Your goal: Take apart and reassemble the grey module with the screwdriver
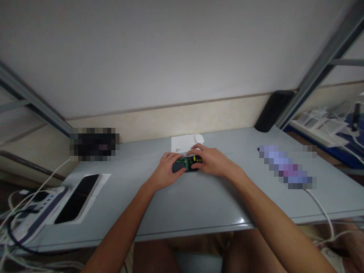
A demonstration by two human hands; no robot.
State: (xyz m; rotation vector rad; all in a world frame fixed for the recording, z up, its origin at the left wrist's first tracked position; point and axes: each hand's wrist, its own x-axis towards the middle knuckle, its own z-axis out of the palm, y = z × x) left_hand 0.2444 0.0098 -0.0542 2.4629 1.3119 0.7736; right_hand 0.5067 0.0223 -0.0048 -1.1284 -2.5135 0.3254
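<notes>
At the middle of the desk lies a small opened electronic device (pixel 185 166) with a green circuit board, a dark rectangular block and a yellow-marked part in a black case. My left hand (pixel 165 172) grips its left end, thumb along the near edge and fingers at the far side. From the right, my right hand (pixel 212 161) is closed over the other end, thumb and fingers around the yellow-marked part. Its fingers hide some of that end. Just behind is a white sheet (pixel 184 142) bearing several tiny dark bits (pixel 178 150) and a rounded white object (pixel 199 138).
A phone (pixel 78 199) lies on white paper at the left, beside a power strip (pixel 40 216) with tangled cables. A black cylinder (pixel 274 110) stands at the back right. A blurred-out item (pixel 284 167) with a white cable (pixel 321 208) lies at the right.
</notes>
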